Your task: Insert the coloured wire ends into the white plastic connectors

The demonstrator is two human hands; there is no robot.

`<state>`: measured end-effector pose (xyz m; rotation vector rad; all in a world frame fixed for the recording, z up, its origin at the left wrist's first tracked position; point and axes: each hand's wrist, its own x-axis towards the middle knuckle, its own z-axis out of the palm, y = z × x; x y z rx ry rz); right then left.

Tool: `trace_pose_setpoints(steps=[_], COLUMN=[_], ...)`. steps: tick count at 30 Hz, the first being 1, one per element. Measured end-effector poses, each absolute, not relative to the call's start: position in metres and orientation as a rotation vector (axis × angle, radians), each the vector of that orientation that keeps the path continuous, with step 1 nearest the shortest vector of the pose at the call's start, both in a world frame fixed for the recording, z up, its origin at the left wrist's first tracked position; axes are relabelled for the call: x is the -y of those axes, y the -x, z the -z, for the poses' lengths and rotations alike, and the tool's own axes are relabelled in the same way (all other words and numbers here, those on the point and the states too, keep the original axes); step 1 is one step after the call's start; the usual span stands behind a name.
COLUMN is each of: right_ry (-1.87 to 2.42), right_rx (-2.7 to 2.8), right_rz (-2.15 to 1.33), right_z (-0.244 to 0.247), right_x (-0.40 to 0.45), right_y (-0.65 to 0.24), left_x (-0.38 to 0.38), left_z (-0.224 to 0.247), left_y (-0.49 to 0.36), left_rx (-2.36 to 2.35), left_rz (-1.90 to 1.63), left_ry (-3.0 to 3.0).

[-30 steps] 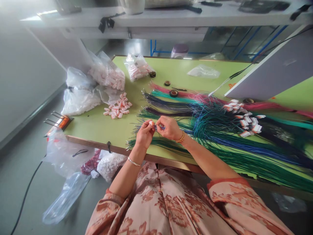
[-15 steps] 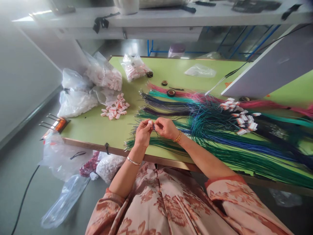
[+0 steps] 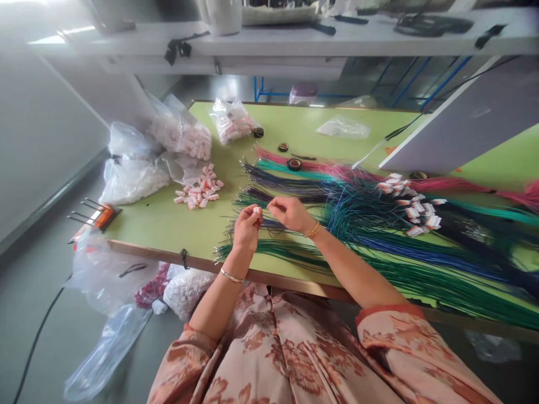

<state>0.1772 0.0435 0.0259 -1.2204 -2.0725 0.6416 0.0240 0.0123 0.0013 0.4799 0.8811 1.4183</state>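
Observation:
A small white plastic connector (image 3: 257, 210) is pinched between the thumb and fingers of my left hand (image 3: 245, 231). Dark wires trail from that grip toward the bundles below. Just to the right, my right hand (image 3: 291, 215) has its thumb and forefinger pressed together, a short gap away from the connector. Anything between those fingertips is too small to make out. Under and beyond both hands lie long green wires (image 3: 387, 269), with blue wires (image 3: 391, 247) among them. Several finished-looking connectors with wires (image 3: 415, 210) are heaped to the right.
Loose pink-white connectors (image 3: 201, 189) are piled on the green table (image 3: 160, 224), near a bag of connectors (image 3: 232, 122) and other plastic bags. Black tape rolls (image 3: 294, 164) lie behind my hands. An orange block with metal pins (image 3: 99, 217) sits at the left corner. A shelf (image 3: 269, 45) spans overhead.
My right hand has drawn back slightly to the right and up, away from the connector. My left hand keeps its grip in nearly the same place. The view has tilted slightly.

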Motion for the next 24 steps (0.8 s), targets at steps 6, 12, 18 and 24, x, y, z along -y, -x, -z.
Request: trace_pose_setpoints(steps=[6, 12, 18, 24], right_ry=[1.651, 1.892, 1.898, 1.835], right_rx=[2.148, 2.28, 2.451, 2.489], right_rz=[-0.409, -0.26, -0.18, -0.084], right_z=[-0.027, -0.007, -0.001, 0.002], right_x=[-0.114, -0.144, -0.148, -0.151], right_y=[-0.171, -0.155, -0.155, -0.158], left_x=[-0.021, -0.02, -0.02, -0.019], left_z=[0.01, 0.015, 0.014, 0.014], left_y=[-0.017, -0.016, -0.017, -0.017], left_rx=[-0.888, -0.894, -0.903, -0.894], left_rz=[-1.368, -1.348, -1.339, -1.337], left_ry=[-0.449, -0.449, -0.425, -0.408])
